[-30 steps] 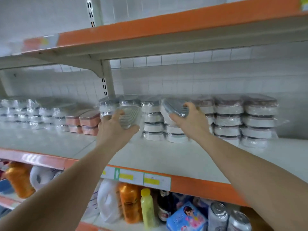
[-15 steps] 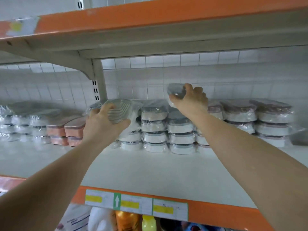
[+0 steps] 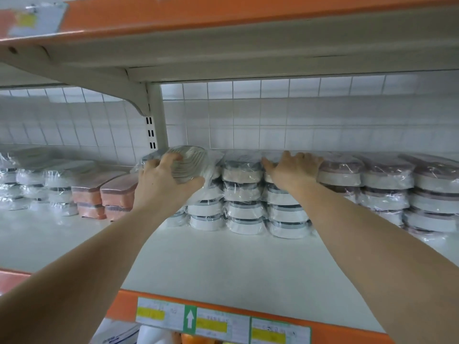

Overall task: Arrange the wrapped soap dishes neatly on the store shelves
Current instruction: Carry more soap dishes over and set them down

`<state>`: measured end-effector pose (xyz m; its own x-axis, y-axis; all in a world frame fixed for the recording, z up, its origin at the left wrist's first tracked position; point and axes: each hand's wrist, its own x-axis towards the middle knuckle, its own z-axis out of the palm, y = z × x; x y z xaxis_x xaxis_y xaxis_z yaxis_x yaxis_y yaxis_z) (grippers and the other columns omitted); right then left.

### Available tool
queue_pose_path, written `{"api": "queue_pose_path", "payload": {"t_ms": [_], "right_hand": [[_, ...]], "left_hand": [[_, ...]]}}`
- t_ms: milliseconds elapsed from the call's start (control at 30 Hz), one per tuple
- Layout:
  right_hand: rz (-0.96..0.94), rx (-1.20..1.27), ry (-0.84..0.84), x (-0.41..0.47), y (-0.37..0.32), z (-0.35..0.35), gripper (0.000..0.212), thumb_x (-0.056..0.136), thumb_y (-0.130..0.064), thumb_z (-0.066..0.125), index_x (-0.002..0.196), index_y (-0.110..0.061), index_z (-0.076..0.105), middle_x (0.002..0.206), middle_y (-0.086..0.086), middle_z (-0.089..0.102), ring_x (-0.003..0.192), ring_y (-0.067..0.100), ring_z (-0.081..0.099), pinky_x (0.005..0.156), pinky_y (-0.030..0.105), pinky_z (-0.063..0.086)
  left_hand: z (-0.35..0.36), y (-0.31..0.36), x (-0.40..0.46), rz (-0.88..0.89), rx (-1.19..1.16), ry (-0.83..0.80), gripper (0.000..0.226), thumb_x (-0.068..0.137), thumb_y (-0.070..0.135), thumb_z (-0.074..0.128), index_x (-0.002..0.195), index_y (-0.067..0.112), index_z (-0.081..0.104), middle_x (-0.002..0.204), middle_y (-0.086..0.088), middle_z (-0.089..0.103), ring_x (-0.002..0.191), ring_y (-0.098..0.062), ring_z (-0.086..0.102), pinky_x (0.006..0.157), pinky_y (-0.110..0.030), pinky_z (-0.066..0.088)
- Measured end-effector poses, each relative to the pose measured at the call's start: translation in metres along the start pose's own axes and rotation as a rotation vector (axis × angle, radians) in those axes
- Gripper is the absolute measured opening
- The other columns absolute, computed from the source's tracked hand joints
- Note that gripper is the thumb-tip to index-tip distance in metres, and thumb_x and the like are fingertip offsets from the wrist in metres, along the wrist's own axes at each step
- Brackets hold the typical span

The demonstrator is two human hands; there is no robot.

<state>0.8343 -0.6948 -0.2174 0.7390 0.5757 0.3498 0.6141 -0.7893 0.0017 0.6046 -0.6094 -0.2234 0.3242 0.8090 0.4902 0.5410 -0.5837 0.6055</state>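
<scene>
Soap dish (image 3: 190, 165), wrapped, sits tilted in my left hand (image 3: 159, 181) at centre frame, fingers curled round its near edge, above the short stack (image 3: 205, 209). Right hand (image 3: 293, 170) lies spread flat on the neighbouring stack (image 3: 285, 209). Level it first, then lower squarely; film looks slippery.

The shelf (image 3: 223, 264) is plain white with an orange front edge (image 3: 347, 330) carrying white price labels (image 3: 213, 324) with yellow blocks and a green tag bearing a white arrow. Against the white tiled wall (image 3: 273, 120) crossed by grey grid lines stand clear-wrapped white soap dishes (image 3: 244, 192) with dark grey bands. Left of them sit salmon-orange boxes (image 3: 104, 194), and the ridged clear-wrapped dish (image 3: 191, 162) is pale grey.
</scene>
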Motion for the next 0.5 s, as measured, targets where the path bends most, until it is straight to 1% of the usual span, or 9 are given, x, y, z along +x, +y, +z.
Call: {"api": "queue_pose_path", "payload": {"t_ms": [100, 133, 167, 233, 267, 300, 367, 400, 500], "right_hand": [[0.029, 0.055, -0.099, -0.001, 0.006, -0.012, 0.084, 0.086, -0.074, 0.009, 0.144, -0.017, 0.030, 0.150, 0.019, 0.027, 0.139, 0.036, 0.020, 0.109, 0.057, 0.013], [0.030, 0.086, -0.073, -0.002, 0.005, -0.013, 0.081, 0.088, -0.072, 0.011, 0.146, -0.017, 0.027, 0.152, 0.019, 0.022, 0.141, 0.036, 0.014, 0.110, 0.057, 0.011], [0.005, 0.098, -0.005, -0.006, 0.001, -0.014, 0.076, 0.091, -0.067, 0.016, 0.145, -0.016, 0.029, 0.151, 0.020, 0.023, 0.141, 0.035, 0.015, 0.110, 0.056, 0.013], [-0.100, 0.152, 0.204, -0.025, -0.020, -0.015, 0.061, 0.096, -0.055, 0.025, 0.136, -0.012, 0.043, 0.139, 0.018, 0.043, 0.130, 0.034, 0.033, 0.105, 0.049, 0.031], [-0.159, 0.260, 0.278, -0.041, -0.039, -0.020, 0.054, 0.097, -0.048, 0.028, 0.127, -0.010, 0.052, 0.126, 0.016, 0.054, 0.118, 0.033, 0.045, 0.096, 0.043, 0.040], [-0.198, 0.428, 0.284, -0.060, -0.062, -0.026, 0.049, 0.098, -0.043, 0.029, 0.115, -0.007, 0.057, 0.111, 0.013, 0.060, 0.105, 0.031, 0.051, 0.085, 0.036, 0.043], [-0.220, 0.777, 0.122, -0.102, -0.118, -0.037, 0.044, 0.099, -0.041, 0.032, 0.094, -0.007, 0.059, 0.090, 0.009, 0.058, 0.086, 0.027, 0.052, 0.071, 0.031, 0.036], [-0.199, 0.959, -0.018, -0.121, -0.147, -0.041, 0.044, 0.098, -0.045, 0.035, 0.092, -0.009, 0.059, 0.087, 0.007, 0.058, 0.082, 0.025, 0.053, 0.068, 0.030, 0.037], [-0.115, 1.487, -0.536, -0.169, -0.232, -0.041, 0.049, 0.091, -0.053, 0.047, 0.118, -0.012, 0.055, 0.092, 0.004, 0.060, 0.066, 0.019, 0.060, 0.058, 0.028, 0.049]], "left_hand": [[-0.005, -0.009, -0.002, 0.010, -0.017, -0.022, 0.065, 0.072, 0.045, 0.070, 0.130, 0.034, 0.044, 0.136, -0.005, 0.037, 0.123, -0.029, 0.041, 0.100, -0.045, 0.041], [-0.009, -0.012, -0.003, 0.018, -0.025, -0.027, 0.064, 0.073, 0.045, 0.070, 0.131, 0.034, 0.044, 0.136, -0.005, 0.037, 0.123, -0.029, 0.041, 0.101, -0.044, 0.041], [-0.015, -0.015, -0.004, 0.027, -0.029, -0.032, 0.065, 0.073, 0.045, 0.069, 0.131, 0.034, 0.043, 0.136, -0.005, 0.037, 0.123, -0.029, 0.041, 0.101, -0.043, 0.040], [-0.030, -0.024, -0.006, 0.041, -0.031, -0.039, 0.065, 0.073, 0.046, 0.069, 0.131, 0.034, 0.043, 0.135, -0.004, 0.038, 0.121, -0.029, 0.044, 0.099, -0.043, 0.043], [-0.040, -0.031, -0.008, 0.040, -0.039, -0.043, 0.066, 0.072, 0.046, 0.069, 0.132, 0.034, 0.043, 0.134, -0.004, 0.038, 0.119, -0.029, 0.045, 0.095, -0.045, 0.046], [-0.050, -0.039, -0.012, 0.035, -0.051, -0.050, 0.066, 0.072, 0.045, 0.069, 0.132, 0.034, 0.043, 0.132, -0.004, 0.039, 0.117, -0.028, 0.046, 0.092, -0.046, 0.048], [-0.071, -0.061, -0.019, 0.030, -0.050, -0.055, 0.067, 0.071, 0.048, 0.069, 0.132, 0.035, 0.043, 0.131, -0.003, 0.039, 0.118, -0.026, 0.044, 0.094, -0.044, 0.047], [-0.082, -0.073, -0.022, 0.028, -0.042, -0.056, 0.068, 0.071, 0.051, 0.068, 0.132, 0.036, 0.042, 0.131, -0.002, 0.039, 0.119, -0.025, 0.043, 0.097, -0.043, 0.044], [-0.121, -0.119, -0.031, 0.023, -0.005, -0.053, 0.074, 0.068, 0.051, 0.069, 0.134, 0.033, 0.041, 0.133, -0.003, 0.040, 0.121, -0.025, 0.042, 0.099, -0.043, 0.041]]}}
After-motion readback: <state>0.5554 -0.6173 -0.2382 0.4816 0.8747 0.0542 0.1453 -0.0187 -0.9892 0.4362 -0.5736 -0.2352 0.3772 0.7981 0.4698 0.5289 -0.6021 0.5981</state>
